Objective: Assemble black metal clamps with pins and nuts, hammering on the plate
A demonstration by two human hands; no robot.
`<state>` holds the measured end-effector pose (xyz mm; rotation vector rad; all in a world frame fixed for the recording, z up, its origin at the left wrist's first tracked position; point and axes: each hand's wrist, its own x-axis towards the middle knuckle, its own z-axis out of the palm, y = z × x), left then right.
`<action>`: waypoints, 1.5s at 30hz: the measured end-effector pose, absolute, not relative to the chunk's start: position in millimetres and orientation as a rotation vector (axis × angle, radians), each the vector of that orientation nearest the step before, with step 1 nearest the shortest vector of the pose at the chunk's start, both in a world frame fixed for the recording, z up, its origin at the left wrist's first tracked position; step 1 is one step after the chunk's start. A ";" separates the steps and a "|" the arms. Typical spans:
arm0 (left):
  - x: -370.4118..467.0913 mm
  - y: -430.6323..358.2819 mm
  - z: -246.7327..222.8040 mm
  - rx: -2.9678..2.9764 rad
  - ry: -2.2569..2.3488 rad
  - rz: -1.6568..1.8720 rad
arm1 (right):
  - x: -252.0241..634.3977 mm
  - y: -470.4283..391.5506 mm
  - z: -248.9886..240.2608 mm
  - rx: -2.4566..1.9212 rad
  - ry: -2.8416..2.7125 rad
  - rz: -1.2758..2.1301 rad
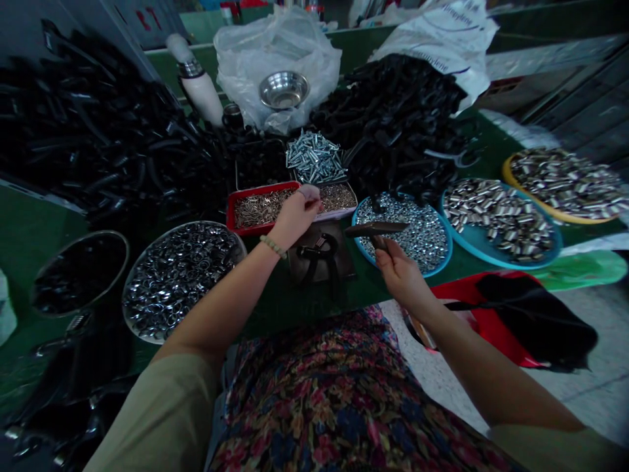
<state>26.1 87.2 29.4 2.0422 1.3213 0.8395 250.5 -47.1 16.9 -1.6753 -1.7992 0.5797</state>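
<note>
Right hand (405,278): closing around the handle of a dark metal-headed hammer (366,229), head hanging above the desk (265,308) near a round blue tray (448,252). Left hand (299,213): narrowing its fingers over the small-parts trays, red (230,213) and pale (341,214); cannot tell whether it is pinching a piece. Black looped part with a small metal coil (319,252): lying on a flat dark metal block (346,262) between the forearms. Judgement: hammer is probably weighing toward its head, rigid, wanting a firm handle grip; black part is looking light, smooth, perhaps slippery, its arms likely pivoting, so best steadied by an outer arm, fingertips clear of the coil.
</note>
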 end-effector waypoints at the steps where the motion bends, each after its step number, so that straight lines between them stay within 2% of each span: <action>1: 21.8 69.8 26.6 2.036 1.269 0.848 | 251.2 -48.1 17.1 -1.680 -1.789 0.591; 7: 15.2 1.2 1.7 2.317 1.375 0.619 | 247.9 -46.3 16.7 -1.631 -1.802 0.583; 14: 18.9 0.4 0.5 2.637 1.483 0.280 | 244.0 -49.7 19.8 -1.603 -1.807 0.608; 25: 21.7 -10.4 4.7 2.771 1.408 0.091 | 243.4 -52.7 12.7 -1.618 -1.798 0.658; 29: 18.3 -15.9 11.7 2.698 1.391 0.136 | 235.6 -54.8 21.2 -1.604 -1.871 0.619; 35: -2.1 -57.0 9.0 2.409 1.530 0.465 | 219.3 -54.6 35.6 -1.515 -2.091 0.578; 40: -12.7 -80.2 -10.0 2.427 1.544 0.383 | 206.6 -48.9 54.5 -1.607 -2.351 0.592; 45: -2.8 -84.7 -5.9 2.408 1.516 0.346 | 204.1 -41.9 55.6 -1.614 -2.295 0.499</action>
